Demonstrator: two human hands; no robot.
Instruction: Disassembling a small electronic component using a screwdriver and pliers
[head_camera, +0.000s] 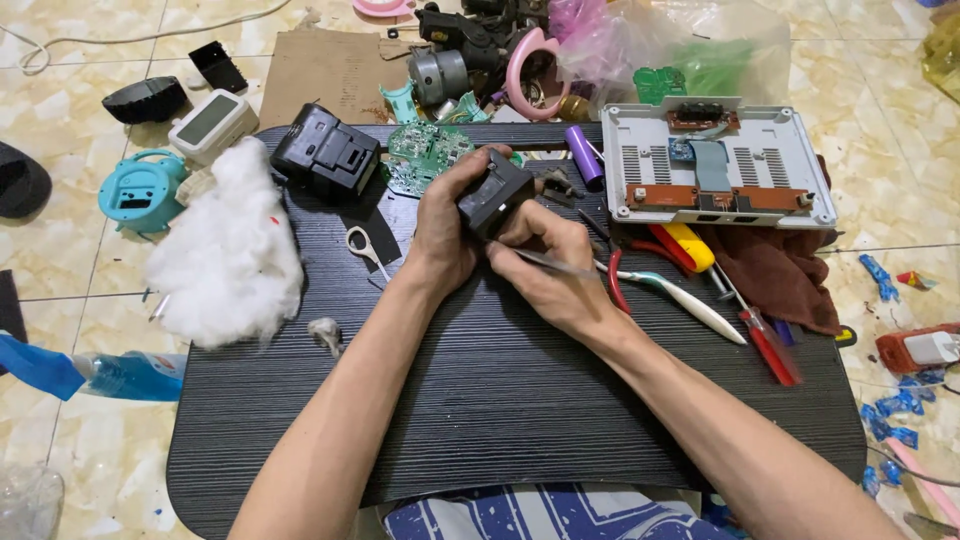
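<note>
Nearest me: blue-and-white patterned cloth (540, 515) at the lower edge, then the bare stretch of the dark ribbed tabletop (500, 400), both my forearms crossing it. My left hand (445, 225) is closed around a small black boxy part (495, 195), fingers curled over its top and left side, holding it raised just above the table's middle. My right hand (550, 265) is closed in a pinch on a thin metal tool (555, 263); its tip meets the lower edge of the black part, and my right fingers touch the part as well. Just right of that hand lie red-handled pliers (615, 285), a white-handled tool (690, 305) and a red-handled screwdriver (765, 345), crowded together, partly overlapping a dark brown rag (785, 275). Left of my left wrist: small white scissors (365, 245), then a large wad of white stuffing (225, 250) hanging over the table's left edge. Beyond my hands: a green circuit board (425, 155), partly hidden by my left fingers, a bigger black casing (325, 155), a purple cylinder (583, 155), and an opened grey housing (715, 165) with brown boards inside. On the floor, far left: a teal alarm clock (140, 190).
</note>
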